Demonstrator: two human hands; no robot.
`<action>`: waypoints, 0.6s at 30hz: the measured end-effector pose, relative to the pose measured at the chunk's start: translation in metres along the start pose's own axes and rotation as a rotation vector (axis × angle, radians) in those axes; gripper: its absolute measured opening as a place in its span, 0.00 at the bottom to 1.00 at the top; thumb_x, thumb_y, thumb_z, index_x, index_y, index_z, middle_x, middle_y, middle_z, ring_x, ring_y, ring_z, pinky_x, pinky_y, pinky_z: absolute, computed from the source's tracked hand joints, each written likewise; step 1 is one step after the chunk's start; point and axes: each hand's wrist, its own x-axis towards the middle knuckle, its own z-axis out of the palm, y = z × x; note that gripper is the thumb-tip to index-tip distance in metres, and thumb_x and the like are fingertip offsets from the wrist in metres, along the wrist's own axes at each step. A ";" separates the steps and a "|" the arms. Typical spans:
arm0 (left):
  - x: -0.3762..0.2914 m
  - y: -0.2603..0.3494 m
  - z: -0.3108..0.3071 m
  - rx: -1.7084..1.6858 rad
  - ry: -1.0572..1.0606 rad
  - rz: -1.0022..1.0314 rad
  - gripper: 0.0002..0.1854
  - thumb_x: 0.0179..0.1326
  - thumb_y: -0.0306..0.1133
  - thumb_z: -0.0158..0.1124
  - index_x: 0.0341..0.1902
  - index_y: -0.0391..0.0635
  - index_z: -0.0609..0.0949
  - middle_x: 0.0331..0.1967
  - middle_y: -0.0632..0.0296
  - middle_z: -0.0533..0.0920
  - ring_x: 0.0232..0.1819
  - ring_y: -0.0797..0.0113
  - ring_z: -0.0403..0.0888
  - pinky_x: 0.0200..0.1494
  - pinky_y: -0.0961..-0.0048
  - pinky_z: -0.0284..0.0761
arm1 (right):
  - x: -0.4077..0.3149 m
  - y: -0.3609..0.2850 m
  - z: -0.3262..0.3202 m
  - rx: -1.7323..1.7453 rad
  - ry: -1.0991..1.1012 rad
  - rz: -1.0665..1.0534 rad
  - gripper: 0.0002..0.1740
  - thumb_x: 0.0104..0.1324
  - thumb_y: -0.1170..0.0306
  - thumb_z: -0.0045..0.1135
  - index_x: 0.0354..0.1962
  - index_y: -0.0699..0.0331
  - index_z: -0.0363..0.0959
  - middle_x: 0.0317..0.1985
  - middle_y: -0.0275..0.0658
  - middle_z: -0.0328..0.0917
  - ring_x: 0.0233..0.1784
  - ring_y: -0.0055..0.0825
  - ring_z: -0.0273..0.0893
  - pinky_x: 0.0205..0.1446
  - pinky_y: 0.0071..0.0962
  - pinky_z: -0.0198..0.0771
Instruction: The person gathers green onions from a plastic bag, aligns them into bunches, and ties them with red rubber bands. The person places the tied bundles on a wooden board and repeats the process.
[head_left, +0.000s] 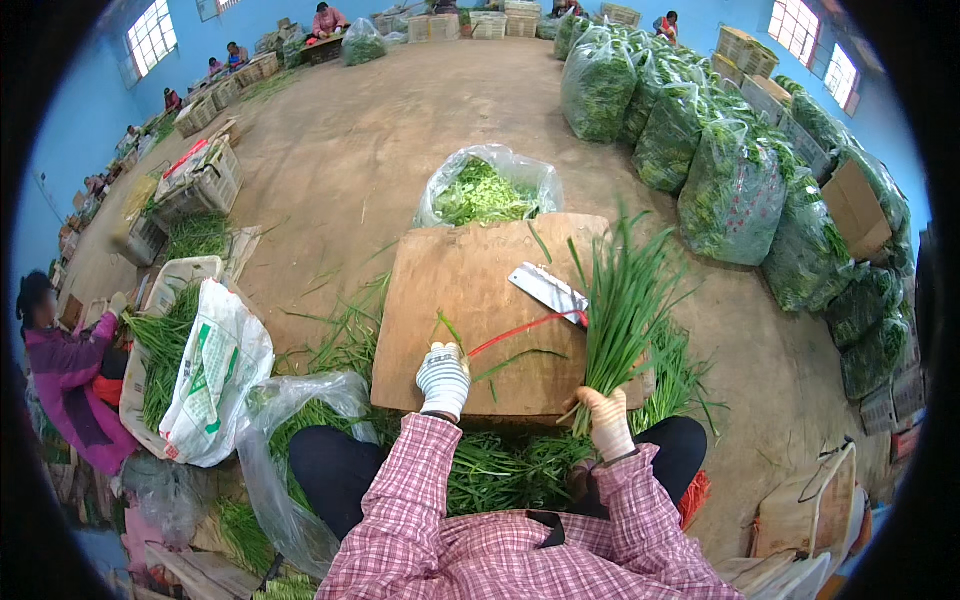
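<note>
My left hand (444, 379), in a striped knit glove, is closed on one end of a red tie strip (517, 335) at the near left of the wooden board (427, 300). My right hand (606, 420), also gloved, grips the lower stalks of a bunch of long green leafy stalks (626, 307), perhaps garlic chives, held upright at the board's right edge. The red strip runs across the board to the bunch. A wide-bladed knife (546, 289) lies on the board, its near end partly behind the leaves. Loose green blades are scattered on the wood.
Beyond the board stands a clear plastic bag (487, 187) of trimmings. A crate (135, 390) of greens and a white sack (217, 375) are at left, near a person in purple (75, 382). Large filled bags (735, 195) line the right. Greens (517, 465) lie between my legs.
</note>
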 end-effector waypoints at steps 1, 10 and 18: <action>0.000 -0.003 0.003 0.007 0.062 0.027 0.12 0.59 0.44 0.68 0.39 0.51 0.82 0.41 0.53 0.81 0.45 0.50 0.82 0.48 0.56 0.78 | -0.006 0.006 -0.004 0.013 0.018 0.094 0.09 0.63 0.72 0.58 0.36 0.71 0.75 0.25 0.44 0.81 0.25 0.32 0.81 0.28 0.31 0.78; 0.033 -0.186 -0.124 -1.461 0.282 -0.248 0.08 0.66 0.28 0.64 0.45 0.41 0.78 0.29 0.62 0.79 0.21 0.73 0.75 0.20 0.77 0.74 | -0.034 0.034 0.049 -0.799 -0.334 0.436 0.21 0.57 0.67 0.63 0.44 0.75 0.72 0.32 0.51 0.81 0.34 0.37 0.82 0.37 0.36 0.77; 0.011 -0.255 -0.155 -1.598 0.324 -0.241 0.12 0.67 0.30 0.63 0.52 0.48 0.76 0.40 0.62 0.79 0.34 0.71 0.76 0.32 0.74 0.76 | -0.062 -0.020 0.084 -0.311 -0.673 0.477 0.27 0.57 0.75 0.58 0.57 0.65 0.70 0.22 0.31 0.74 0.16 0.18 0.68 0.19 0.21 0.65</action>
